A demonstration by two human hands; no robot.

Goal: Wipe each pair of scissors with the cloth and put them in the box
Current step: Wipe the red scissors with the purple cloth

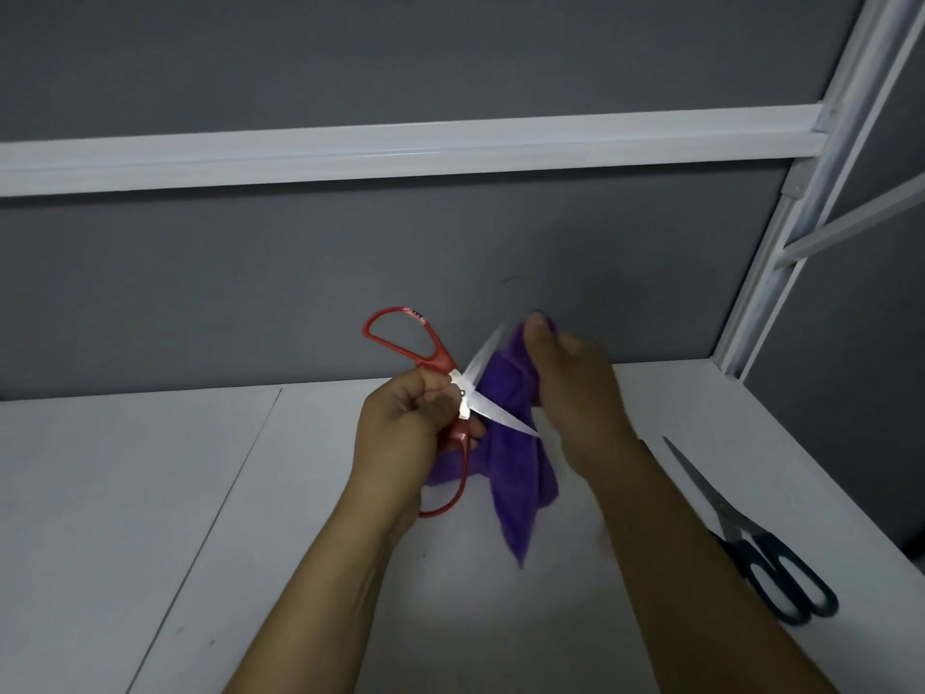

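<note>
**Red pair mid-wipe, dark pair waiting, box not in view**

The left hand (pixel 400 423) is clenched round the red plastic-handled scissors (pixel 465 398) just behind the pivot. The lower loop hangs below the palm and the upper loop sticks up and to the left. The blades are spread and point right. My read: they're open so each blade can be wiped on its own, and the grip at the neck keeps fingers off the edges.

The right hand (pixel 575 388) grasps the purple fluffy cloth (pixel 510 473), thumb on top, bunched over the upper blade near its tip. The hand is blurred, so I can't tell the exact finger placement; the blur suggests a stroke along the blade. The rest of the cloth hangs down behind the lower blade. I can't tell whether its tail touches the white bench (pixel 150 493).

Both hands work in the air above the bench, in front of the grey wall (pixel 250 268).

The steel scissors with dark blue-black handles (pixel 741 533) lie flat and closed on the bench, tips pointing away, beside the right forearm and near the bench's right edge. They're well apart from the red pair.

The box isn't in frame. Judgement: the first pair is being wiped, and nothing is boxed as far as I can see. Risk: the lower blade's tip sits close to the right wrist.
</note>
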